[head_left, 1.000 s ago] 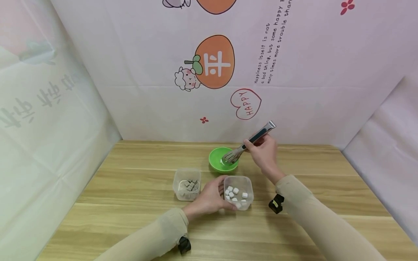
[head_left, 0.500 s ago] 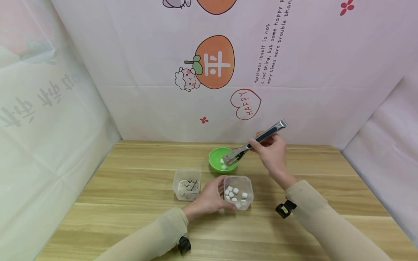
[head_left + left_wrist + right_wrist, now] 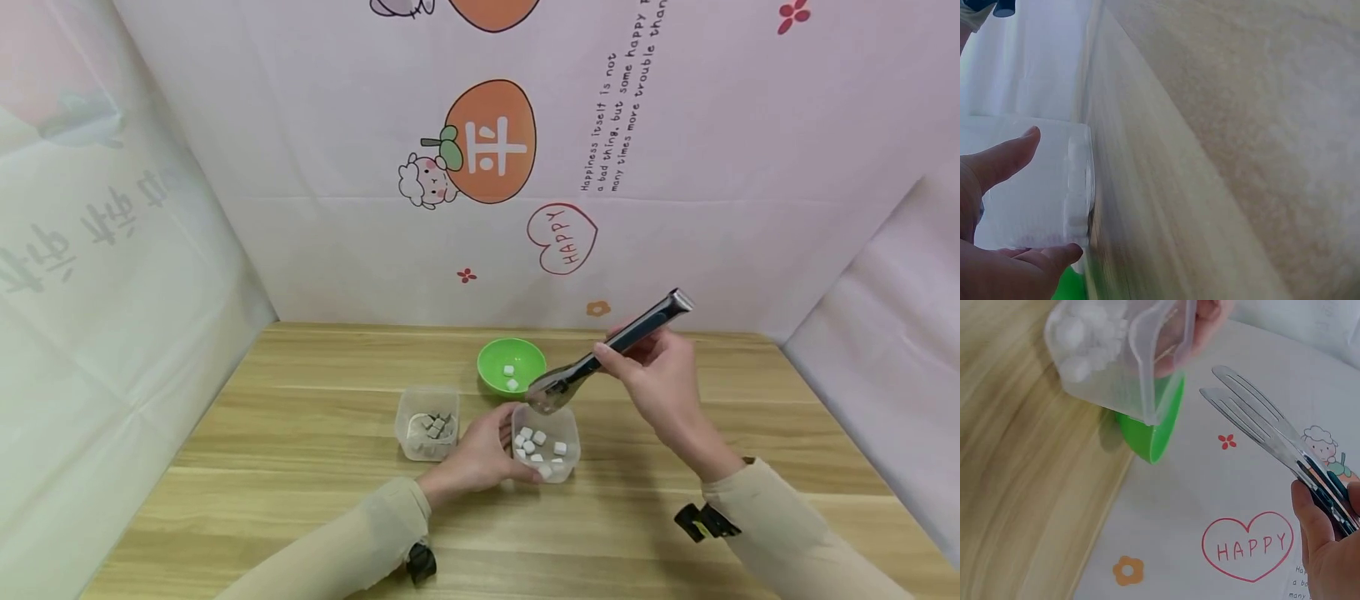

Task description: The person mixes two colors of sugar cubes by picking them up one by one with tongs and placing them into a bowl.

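My right hand (image 3: pixel 663 379) grips metal tongs (image 3: pixel 626 342) with dark handle panels. Their slotted tips hang over the back rim of a clear plastic container (image 3: pixel 564 427) and hold nothing; in the right wrist view the two arms stand slightly apart. Several white cubes (image 3: pixel 540 437) lie inside that container. My left hand (image 3: pixel 480 454) holds its left side, thumb at the front and fingers behind, as the left wrist view also shows. Behind it stands a green bowl (image 3: pixel 491 360) with two white cubes (image 3: pixel 509 371) in it.
Left of my left hand stands a second clear container (image 3: pixel 408 417) with several greyish cubes (image 3: pixel 437 427). All rest on a wood-grain table (image 3: pixel 315 467). A printed white backdrop (image 3: pixel 337 250) rises at the table's back edge.
The tongs have moved from over the green bowl right and toward me, to the container's back rim. Two white cubes now show plainly in the bowl. My left hand stays put.
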### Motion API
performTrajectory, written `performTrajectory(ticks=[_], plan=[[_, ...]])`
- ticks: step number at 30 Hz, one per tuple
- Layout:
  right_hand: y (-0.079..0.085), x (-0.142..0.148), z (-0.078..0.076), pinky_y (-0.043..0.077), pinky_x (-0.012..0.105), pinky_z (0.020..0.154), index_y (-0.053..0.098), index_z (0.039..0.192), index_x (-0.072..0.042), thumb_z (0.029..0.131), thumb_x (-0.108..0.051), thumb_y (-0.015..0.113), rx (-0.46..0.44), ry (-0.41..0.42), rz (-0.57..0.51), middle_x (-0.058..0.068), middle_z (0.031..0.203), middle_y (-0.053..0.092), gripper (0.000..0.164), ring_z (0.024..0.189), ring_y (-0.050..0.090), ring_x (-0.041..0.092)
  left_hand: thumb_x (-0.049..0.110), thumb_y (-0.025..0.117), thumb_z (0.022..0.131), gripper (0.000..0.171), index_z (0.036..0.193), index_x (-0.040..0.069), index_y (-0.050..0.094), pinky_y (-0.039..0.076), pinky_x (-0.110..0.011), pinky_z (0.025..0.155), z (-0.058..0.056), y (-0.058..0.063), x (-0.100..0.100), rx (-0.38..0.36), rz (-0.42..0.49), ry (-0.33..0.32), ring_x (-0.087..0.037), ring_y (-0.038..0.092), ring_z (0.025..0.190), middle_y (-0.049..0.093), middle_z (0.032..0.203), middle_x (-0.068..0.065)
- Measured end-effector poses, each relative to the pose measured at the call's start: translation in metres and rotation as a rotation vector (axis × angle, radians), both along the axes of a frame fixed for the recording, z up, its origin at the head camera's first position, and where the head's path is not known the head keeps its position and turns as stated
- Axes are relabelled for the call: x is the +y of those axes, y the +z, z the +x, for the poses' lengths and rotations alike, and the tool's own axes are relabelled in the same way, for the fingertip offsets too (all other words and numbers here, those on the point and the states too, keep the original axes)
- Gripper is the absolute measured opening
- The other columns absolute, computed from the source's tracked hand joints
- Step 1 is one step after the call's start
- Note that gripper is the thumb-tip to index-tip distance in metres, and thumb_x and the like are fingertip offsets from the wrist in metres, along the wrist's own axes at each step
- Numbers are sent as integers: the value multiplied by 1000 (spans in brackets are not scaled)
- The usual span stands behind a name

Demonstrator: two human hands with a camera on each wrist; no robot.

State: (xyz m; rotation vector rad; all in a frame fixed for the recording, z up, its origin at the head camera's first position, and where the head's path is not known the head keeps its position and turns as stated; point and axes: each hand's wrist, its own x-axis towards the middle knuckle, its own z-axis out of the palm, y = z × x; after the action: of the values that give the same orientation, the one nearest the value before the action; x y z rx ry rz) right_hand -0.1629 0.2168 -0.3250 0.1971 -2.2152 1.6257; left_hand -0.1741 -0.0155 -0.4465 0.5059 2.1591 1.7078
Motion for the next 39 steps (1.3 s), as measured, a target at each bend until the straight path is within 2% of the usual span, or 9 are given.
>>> performTrajectory(ticks=[6, 13, 19, 25, 39], plan=[[-13, -1, 8, 65, 24, 71, 68, 107, 7, 92, 0, 79, 23, 33, 77, 18, 94, 74, 19, 81, 72, 12, -1, 97, 66, 101, 153, 5, 47, 45, -32, 116, -2, -1, -1, 24, -10, -12, -24, 56, 137, 60, 148, -9], [-28, -7, 9, 66, 26, 73, 68, 102, 6, 90, 4, 79, 29, 82, 84, 17, 93, 72, 16, 82, 72, 16, -1, 98, 66, 102, 153, 4, 46, 45, -34, 116, -1, -1, -1, 24, -19, -6, -26, 57, 137, 61, 146, -10], [-36, -12, 8, 65, 27, 78, 67, 105, 6, 91, 5, 79, 9, 89, 138, 16, 98, 72, 18, 89, 73, 24, -1, 98, 66, 103, 154, 2, 44, 45, -34, 117, -1, 0, 0, 27, -23, 0, -27, 56, 137, 60, 147, -12], [-45, -15, 5, 65, 28, 75, 66, 105, 5, 89, 8, 79, 3, 91, 166, 16, 97, 71, 20, 89, 73, 28, -1, 98, 66, 101, 153, 2, 46, 45, -33, 117, -1, 0, 0, 36, -34, 0, -27, 56, 137, 60, 147, -12], [-53, -20, 3, 66, 32, 74, 66, 103, 4, 89, 8, 79, -6, 85, 195, 14, 95, 72, 19, 87, 73, 31, 0, 98, 66, 103, 154, 1, 44, 43, -35, 118, 0, 0, 1, 24, -40, 12, -29, 53, 140, 55, 152, -15]])
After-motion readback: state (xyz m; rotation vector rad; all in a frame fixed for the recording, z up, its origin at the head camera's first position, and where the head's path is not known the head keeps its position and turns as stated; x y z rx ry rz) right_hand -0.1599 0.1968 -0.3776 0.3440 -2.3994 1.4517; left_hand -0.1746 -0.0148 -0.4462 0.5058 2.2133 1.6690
